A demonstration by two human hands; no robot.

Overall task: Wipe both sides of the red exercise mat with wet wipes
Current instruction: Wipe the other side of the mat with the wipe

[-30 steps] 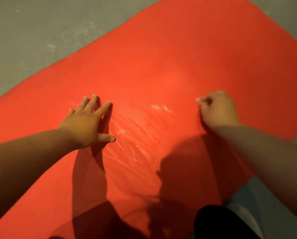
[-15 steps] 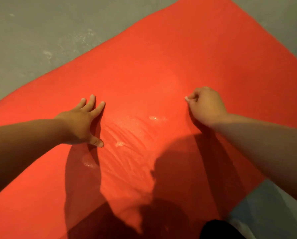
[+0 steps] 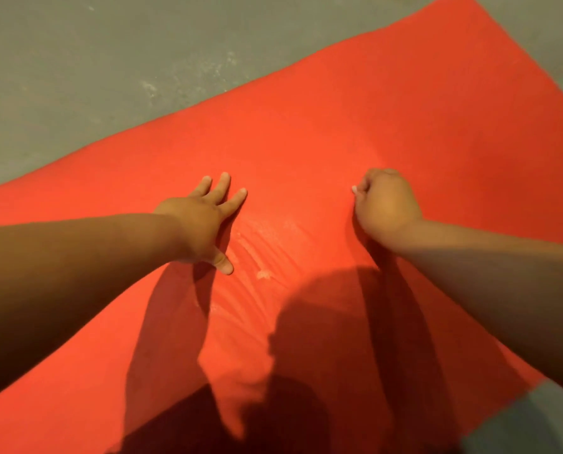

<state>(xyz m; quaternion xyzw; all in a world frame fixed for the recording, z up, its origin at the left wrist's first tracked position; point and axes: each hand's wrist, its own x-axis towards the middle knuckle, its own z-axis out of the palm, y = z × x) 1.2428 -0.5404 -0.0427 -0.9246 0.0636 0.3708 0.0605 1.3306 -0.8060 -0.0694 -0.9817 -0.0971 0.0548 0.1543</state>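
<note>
Plainly, the risk is the red mat [image 3: 371, 126] rucking or creeping on the grey floor [image 3: 77, 60] if the right hand [image 3: 386, 204] scrubs harder than the left hand [image 3: 204, 217] pins it. The left hand lies flat, fingers spread, on the mat's middle; the right is a curled fist on the mat, across the damp streaks [image 3: 267, 253] from it, and I cannot tell whether a wipe is bunched inside; bare knuckles would clean nothing.

Warm, moderately bright light. Hard, dark shadows of the person spread over the red mat [image 3: 339, 126] toward 6 o'clock. A faint pale sheen glints at centre. Edges soften, smeared at 5 o'clock.
</note>
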